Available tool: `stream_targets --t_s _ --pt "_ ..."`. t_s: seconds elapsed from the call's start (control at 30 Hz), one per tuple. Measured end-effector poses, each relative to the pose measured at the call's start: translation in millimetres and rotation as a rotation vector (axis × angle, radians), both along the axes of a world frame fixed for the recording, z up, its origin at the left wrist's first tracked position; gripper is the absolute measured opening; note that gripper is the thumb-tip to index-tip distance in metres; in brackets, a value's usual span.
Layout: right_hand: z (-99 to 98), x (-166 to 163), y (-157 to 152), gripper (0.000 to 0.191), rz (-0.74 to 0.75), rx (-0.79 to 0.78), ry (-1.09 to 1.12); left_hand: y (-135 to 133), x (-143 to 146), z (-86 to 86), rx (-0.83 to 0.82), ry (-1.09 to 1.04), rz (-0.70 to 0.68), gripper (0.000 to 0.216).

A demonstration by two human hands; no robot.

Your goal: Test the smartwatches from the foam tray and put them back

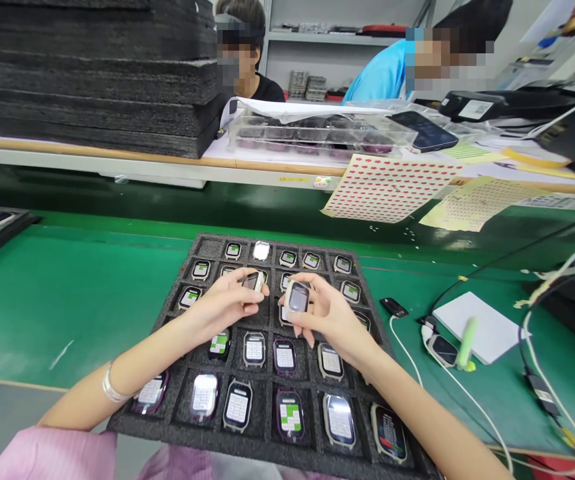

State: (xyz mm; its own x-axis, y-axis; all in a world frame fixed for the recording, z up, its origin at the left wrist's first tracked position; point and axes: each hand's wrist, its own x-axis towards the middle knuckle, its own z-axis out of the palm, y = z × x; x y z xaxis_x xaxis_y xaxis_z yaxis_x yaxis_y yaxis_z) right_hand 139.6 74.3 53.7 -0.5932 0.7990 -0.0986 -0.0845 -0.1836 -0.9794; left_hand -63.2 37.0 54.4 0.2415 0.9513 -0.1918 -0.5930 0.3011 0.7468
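Note:
Above the middle of a black foam tray [167,427], each of my hands grips a strapless smartwatch. My left hand [232,297] is closed on a pale-rimmed watch [253,281], tilted so its side edge shows. Between the thumb and fingers of my right hand [324,307] is another watch [298,297], its dark screen facing me. Square pockets in the tray hold several more watch bodies, such as a purple-rimmed one [290,413] and a silver one [238,405]. Many of their screens are lit with white or green blocks. My hands cover part of the middle rows.
Black foam sheets [92,80] are stacked on the shelf beside clear plastic trays [317,133] and a phone [424,130]. To the right lie a white pad [482,327], a green pen [467,343], a cabled watch [442,350] and loose cables. Two people are behind the shelf.

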Motion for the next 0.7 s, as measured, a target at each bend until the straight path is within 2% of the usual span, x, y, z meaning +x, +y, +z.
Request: stream_targets --t_s 0.13,0.27,0.37,0.53,0.7 --pt "-12.3 3.6 -3.6 0.055 0.026 -0.037 -0.009 -2.8 0.8 -10.1 -0.066 0.031 0.001 0.046" --pt "-12.8 5.4 -6.1 0.036 -0.082 0.028 -0.014 -6.6 -2.1 -7.9 -0.103 -0.063 -0.012 0.045" --pt "-12.8 5.1 -8.0 0.029 -0.162 0.111 -0.061 -10.0 -1.3 -2.8 -0.037 -0.103 -0.044 0.043" --pt "-12.8 5.7 -11.8 0.028 -0.202 0.201 -0.122 -15.5 7.4 0.0 0.000 0.067 -0.005 0.050" --pt "-8.2 6.7 -14.1 0.027 -0.194 0.215 -0.089 -16.3 11.4 -6.9 0.087 0.157 -0.017 0.048"
